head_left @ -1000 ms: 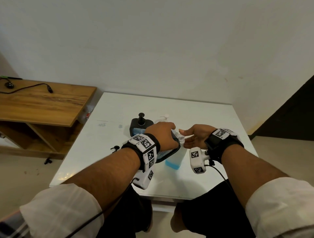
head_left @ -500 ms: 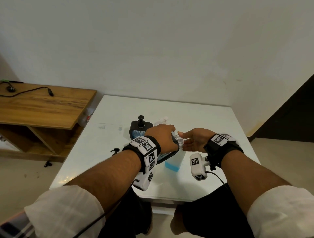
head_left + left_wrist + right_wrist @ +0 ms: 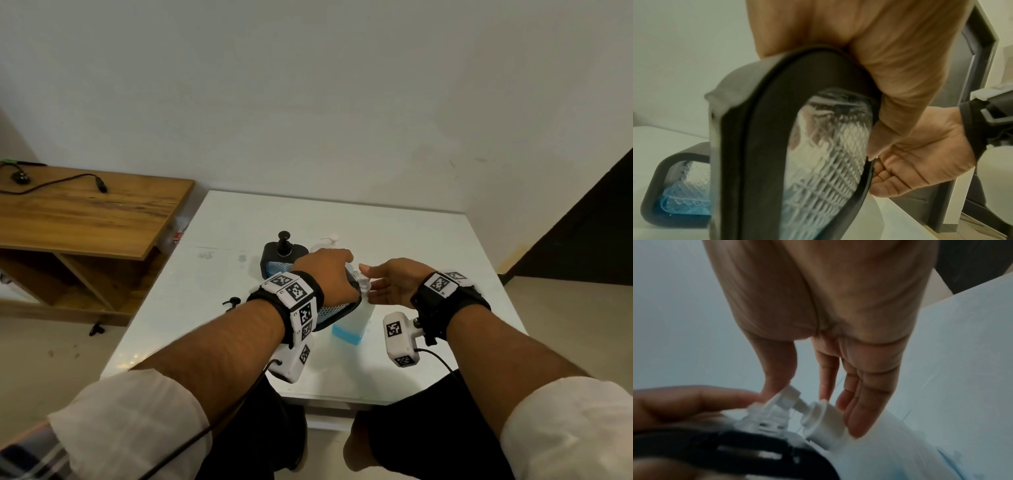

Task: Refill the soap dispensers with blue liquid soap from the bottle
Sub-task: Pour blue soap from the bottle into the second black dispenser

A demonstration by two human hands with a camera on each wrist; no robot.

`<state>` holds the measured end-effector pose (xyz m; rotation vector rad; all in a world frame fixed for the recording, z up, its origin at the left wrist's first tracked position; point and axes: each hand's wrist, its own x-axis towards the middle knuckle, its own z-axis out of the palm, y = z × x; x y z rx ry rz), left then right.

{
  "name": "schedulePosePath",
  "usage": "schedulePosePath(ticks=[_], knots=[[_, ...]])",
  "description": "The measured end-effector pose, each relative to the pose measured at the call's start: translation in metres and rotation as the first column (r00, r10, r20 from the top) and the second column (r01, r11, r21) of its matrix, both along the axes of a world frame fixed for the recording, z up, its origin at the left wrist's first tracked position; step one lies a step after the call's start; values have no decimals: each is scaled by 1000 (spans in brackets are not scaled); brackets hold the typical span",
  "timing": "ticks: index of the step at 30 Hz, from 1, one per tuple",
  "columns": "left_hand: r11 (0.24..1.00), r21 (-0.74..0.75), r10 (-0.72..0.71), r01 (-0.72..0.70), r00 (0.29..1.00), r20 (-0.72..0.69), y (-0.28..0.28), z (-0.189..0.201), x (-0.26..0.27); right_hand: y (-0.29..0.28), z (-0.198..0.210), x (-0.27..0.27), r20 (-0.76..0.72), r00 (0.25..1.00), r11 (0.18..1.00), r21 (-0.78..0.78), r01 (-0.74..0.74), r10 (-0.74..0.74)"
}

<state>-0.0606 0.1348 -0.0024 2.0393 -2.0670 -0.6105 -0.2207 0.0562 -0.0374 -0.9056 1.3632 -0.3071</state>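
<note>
My left hand [image 3: 325, 277] grips a black-framed soap dispenser [image 3: 337, 310] with a clear diamond-patterned body [image 3: 828, 162], held tilted against the soap bottle. The clear bottle [image 3: 352, 325] stands on the white table [image 3: 428, 246] with a little blue soap at its bottom. My right hand [image 3: 387, 284] is at the bottle's white pump top [image 3: 789, 397], fingers [image 3: 861, 402] straight, thumb touching the pump head. A second black dispenser [image 3: 281, 255] stands behind, blue liquid low inside it [image 3: 680, 204].
A white pump bottle [image 3: 327, 241] stands behind my left hand. A small black pump part [image 3: 233, 303] lies near the table's left edge. A wooden side table [image 3: 85, 212] with a black cable stands to the left. A white wall closes the far side.
My right hand's fingers have straightened out from their pinch on the pump top. My left hand keeps the tilted dispenser in the same place.
</note>
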Motion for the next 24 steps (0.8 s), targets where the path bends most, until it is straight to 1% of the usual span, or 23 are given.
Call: schedulePosePath(ticks=[7,10,13,17,20,22,24], knots=[[1000,-10,-21,22,998,58,-6,0,-2,-2,-4,8,-89,996,998,-62,12,-17],[1000,-14,-20,21,998,55,-5,-1,-2,-1,-5,4,-74,997,998,-57,-18,14],[1000,-8,-11,12,999,36,-4,-1,0,6,-4,2,-35,998,995,-88,-52,49],[1000,-2,-9,9,1000,-6,-2,-2,2,13,-9,0,-97,993,976,-201,-84,66],[1000,-4,-11,11,1000,-8,-1,-1,1,18,-15,3,-124,992,962,-263,-67,35],[1000,-8,-5,4,1000,-6,0,0,1,20,-18,7,-107,994,977,-211,-31,8],[1000,-10,3,-4,1000,-9,0,0,1,21,-19,10,-62,998,995,-103,5,-12]])
